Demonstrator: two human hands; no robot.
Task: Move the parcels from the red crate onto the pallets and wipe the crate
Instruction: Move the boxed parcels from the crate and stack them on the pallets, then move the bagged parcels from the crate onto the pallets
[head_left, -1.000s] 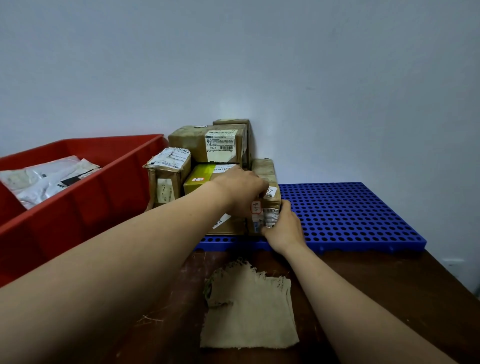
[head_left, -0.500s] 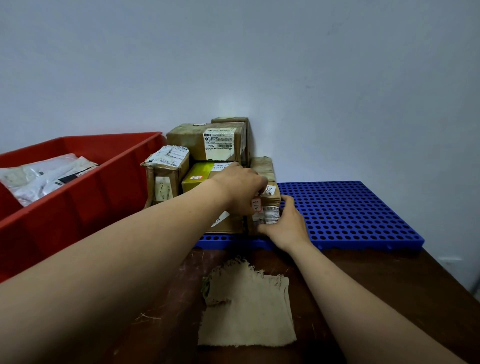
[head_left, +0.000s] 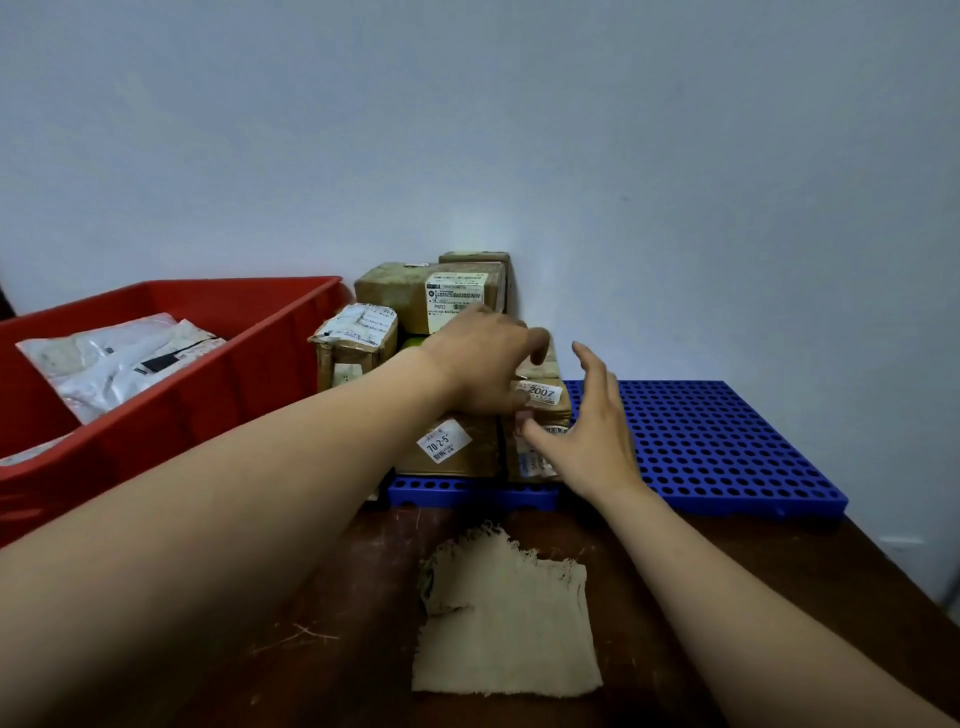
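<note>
Wall hems parcels (head_left: 467, 454) on pallet (head_left: 727, 441); left hand (head_left: 478, 364), right hand (head_left: 592, 441) spread loose at stack's edge.

Both my bare forearms reach forward, the left coming in from the lower left, the right from the lower right. My left hand (head_left: 483, 358) is palm down, fingers loosely bent, gripping nothing I can see. My right hand (head_left: 587, 431) stands on edge just beside it, fingers straight and spread, thumb pointing toward the left hand.
</note>
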